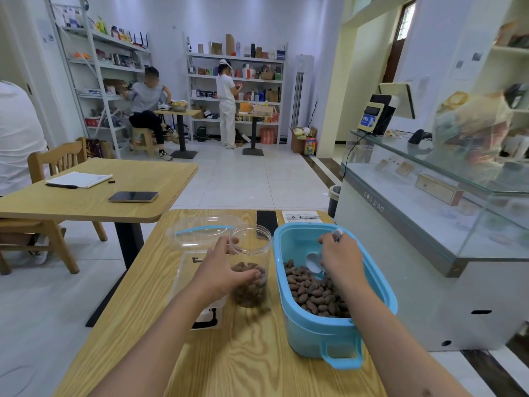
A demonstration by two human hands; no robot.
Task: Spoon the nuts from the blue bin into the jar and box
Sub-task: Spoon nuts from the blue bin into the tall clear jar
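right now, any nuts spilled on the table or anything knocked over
Nothing stands out. The jar stands upright, held by the left hand, and the nuts stay inside the blue bin. The right hand holds the spoon over them. No nuts show on the table.

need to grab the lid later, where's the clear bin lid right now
In the head view the clear lid lies on the wooden table, far left, just behind the jar that the left hand grips, left of the blue bin.

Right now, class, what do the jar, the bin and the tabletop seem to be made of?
The jar: clear plastic, probably; the nuts show through its wall. The bin: light blue opaque plastic, smooth, with a moulded handle. The tabletop: wood or wood-look laminate, with bold grain lines.
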